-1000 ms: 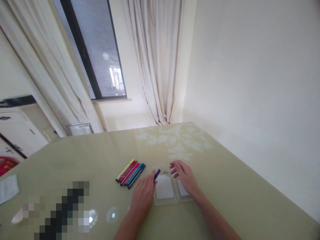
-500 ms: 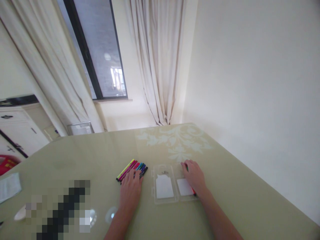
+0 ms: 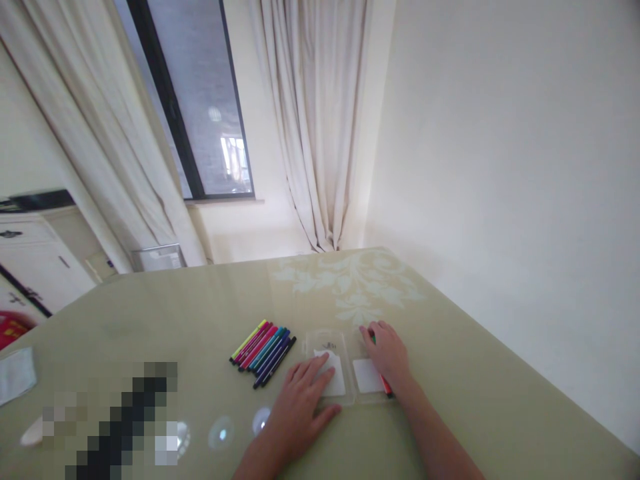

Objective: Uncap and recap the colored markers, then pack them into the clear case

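A clear plastic case lies unfolded on the table, a white sheet in its left half and another white sheet in its right half. My left hand rests open over the lower left of the case, fingers spread across the left sheet. Over the right half, my right hand has its fingers curled around felt-tip pens; a red pen with a dark end shows beneath it, and a bit of green by the fingertips. Left of the case, several coloured felt-tip pens lie side by side.
The greenish table carries a pale leaf pattern near its far corner. A folded light cloth or packet lies at the left edge, near a blurred-out dark object. A wall borders the right side; curtains hang behind.
My left hand has left the row of pens and moved right, onto the left half of the case. The pens now show fully. My right hand has stayed nearly in place.
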Tool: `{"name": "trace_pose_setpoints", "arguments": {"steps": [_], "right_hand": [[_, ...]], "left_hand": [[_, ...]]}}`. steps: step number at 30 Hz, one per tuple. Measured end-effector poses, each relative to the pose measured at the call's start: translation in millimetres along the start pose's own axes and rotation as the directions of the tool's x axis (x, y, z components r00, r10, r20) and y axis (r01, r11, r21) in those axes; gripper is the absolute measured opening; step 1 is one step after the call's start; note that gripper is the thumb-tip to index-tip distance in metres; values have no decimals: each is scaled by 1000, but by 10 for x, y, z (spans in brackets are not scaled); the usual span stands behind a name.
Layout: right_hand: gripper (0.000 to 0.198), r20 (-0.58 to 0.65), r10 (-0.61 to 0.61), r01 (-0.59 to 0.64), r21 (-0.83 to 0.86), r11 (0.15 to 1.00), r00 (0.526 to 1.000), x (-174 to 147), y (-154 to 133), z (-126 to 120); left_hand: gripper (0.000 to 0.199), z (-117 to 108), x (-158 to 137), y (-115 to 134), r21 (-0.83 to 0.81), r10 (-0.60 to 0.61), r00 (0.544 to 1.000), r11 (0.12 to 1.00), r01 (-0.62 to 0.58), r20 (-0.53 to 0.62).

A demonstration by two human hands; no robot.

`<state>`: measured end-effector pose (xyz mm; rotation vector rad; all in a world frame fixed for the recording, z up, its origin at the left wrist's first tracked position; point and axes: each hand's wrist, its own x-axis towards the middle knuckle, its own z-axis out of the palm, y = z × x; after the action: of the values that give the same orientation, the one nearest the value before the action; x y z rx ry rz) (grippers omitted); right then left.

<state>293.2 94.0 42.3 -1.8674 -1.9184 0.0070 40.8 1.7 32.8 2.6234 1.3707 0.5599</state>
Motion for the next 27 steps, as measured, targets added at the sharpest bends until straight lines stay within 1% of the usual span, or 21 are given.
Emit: {"name": "trace_pose_setpoints", "arguments": {"steps": [3, 7, 11, 15, 16, 17, 18, 19, 20, 21, 22, 23, 24, 25, 26, 27], "right_hand": [[34, -18, -11, 12, 38, 999, 1000, 10, 15, 11], [38, -60, 10, -6, 61, 998, 998, 12, 15, -1], [38, -50, 3, -1, 44, 999, 999, 1, 10, -10], [35, -56, 14, -14, 2, 1000, 998, -10, 17, -5], [35, -54, 17, -18, -5, 1000, 998, -12, 18, -5], [35, -50, 19, -19, -9, 1000, 999, -13, 19, -5], [35, -45, 19, -20, -12, 1000, 999, -14, 19, -6], [35, -39, 19, -19, -15, 1000, 999, -14, 18, -7], [35, -35, 20, -20, -16, 1000, 999, -14, 16, -8], [35, -29, 21, -21, -16, 1000, 999, -14, 14, -8], [35, -23, 22, -23, -16, 1000, 999, -14, 12, -6], [35, -16, 24, -24, -15, 1000, 1000, -13, 10, -4], [35, -10, 24, -24, -13, 1000, 1000, -12, 9, 0], [34, -6, 23, -23, -11, 1000, 1000, -11, 8, 4], [34, -3, 19, -19, -7, 1000, 1000, -10, 9, 8], [34, 0, 13, -13, -4, 1000, 1000, -8, 10, 12]], "left_hand": [[54, -1, 3, -24, -26, -22, 1000, 999, 22, 18], [54, -11, 10, -22, -35, -34, 999, 999, 35, 36], [54, 1, 10, -10, -35, -37, 999, 999, 38, 31], [53, 0, 20, -30, -23, -2, 1000, 1000, 1, -8], [52, -5, 26, -47, -9, -11, 999, 1000, 11, -43], [50, -12, 31, -71, 17, -53, 994, 998, 55, -101], [48, -20, 35, -101, 49, -130, 974, 989, 142, -184], [46, -27, 37, -138, 78, -233, 930, 961, 264, -283], [47, -32, 36, -180, 96, -341, 859, 910, 404, -382], [49, -35, 32, -224, 97, -439, 772, 839, 535, -459], [53, -35, 27, -267, 88, -519, 691, 765, 638, -504], [58, -32, 23, -306, 77, -581, 630, 701, 709, -516], [63, -27, 22, -339, 67, -629, 592, 655, 753, -504], [66, -21, 25, -363, 60, -664, 573, 627, 777, -480], [68, -15, 33, -378, 53, -687, 566, 613, 788, -455], [70, -10, 46, -385, 47, -698, 568, 613, 789, -435]]}}
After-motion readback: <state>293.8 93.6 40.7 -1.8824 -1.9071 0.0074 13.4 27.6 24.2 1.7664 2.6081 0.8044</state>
